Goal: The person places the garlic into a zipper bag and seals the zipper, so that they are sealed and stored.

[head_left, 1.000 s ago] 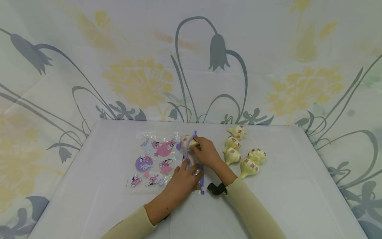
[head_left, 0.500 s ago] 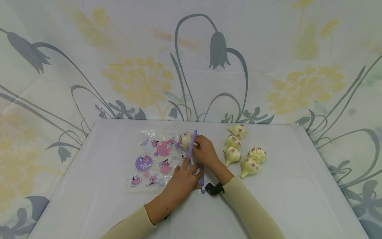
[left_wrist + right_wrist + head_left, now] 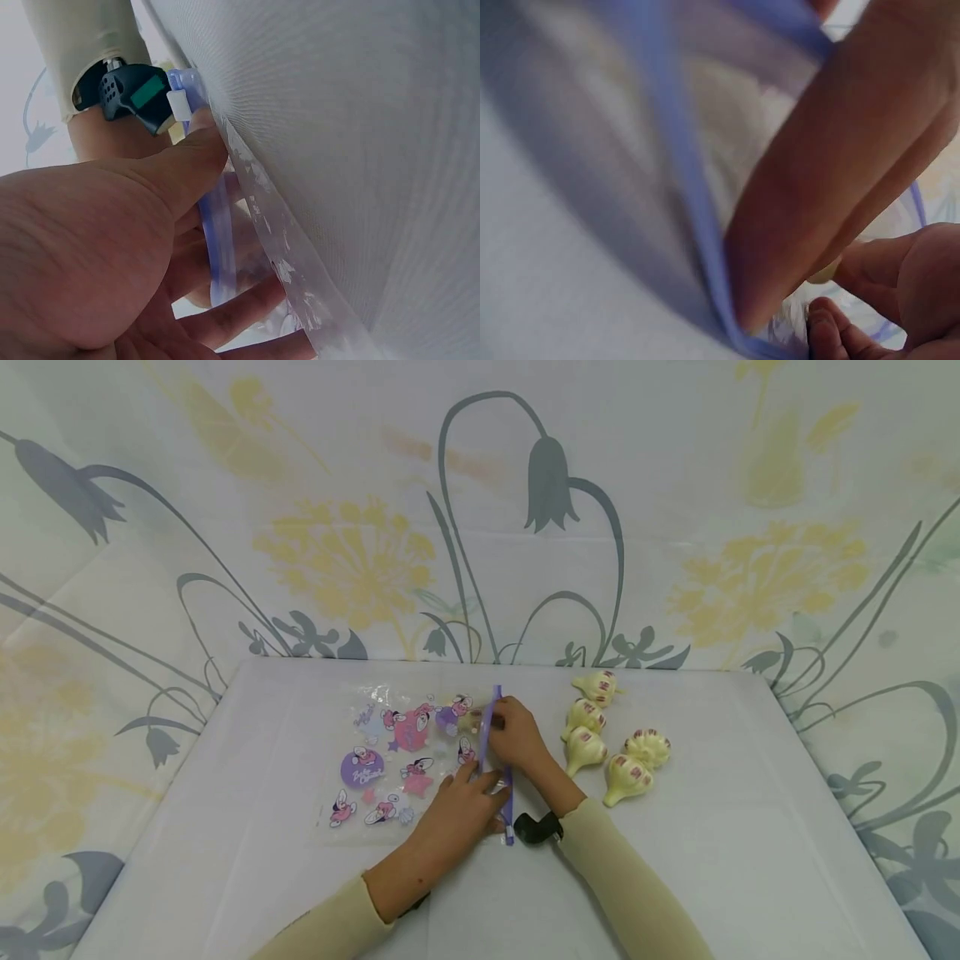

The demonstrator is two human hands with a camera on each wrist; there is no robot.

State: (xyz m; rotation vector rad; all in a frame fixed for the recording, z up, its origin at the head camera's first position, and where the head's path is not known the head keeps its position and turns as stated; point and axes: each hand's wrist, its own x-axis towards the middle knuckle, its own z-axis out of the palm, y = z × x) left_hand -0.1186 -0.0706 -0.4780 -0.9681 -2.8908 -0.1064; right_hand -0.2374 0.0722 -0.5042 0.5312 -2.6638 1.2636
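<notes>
A clear zip bag [image 3: 416, 785] with pink and purple cartoon prints lies flat, its purple zip edge on the right. My left hand [image 3: 453, 814] holds the bag near that edge; in the left wrist view its thumb lies along the purple zip strip [image 3: 217, 247] and its fingers spread over the plastic. My right hand [image 3: 517, 739] is at the bag's mouth, fingertips partly behind the strip. It grips a garlic bulb [image 3: 469, 722], mostly hidden by the bag's print. A blurred yellowish bit shows between fingers in the right wrist view.
Several more cream garlic bulbs [image 3: 585, 750] with reddish marks lie to the right of the right hand. A black wrist camera [image 3: 538, 828] sits at the right wrist. Floral cloth [image 3: 345, 552] rises behind the white table [image 3: 712, 868].
My right hand has pushed the garlic bulb leftward past the zip strip into the bag, where print now covers much of it. My left hand stays on the bag.
</notes>
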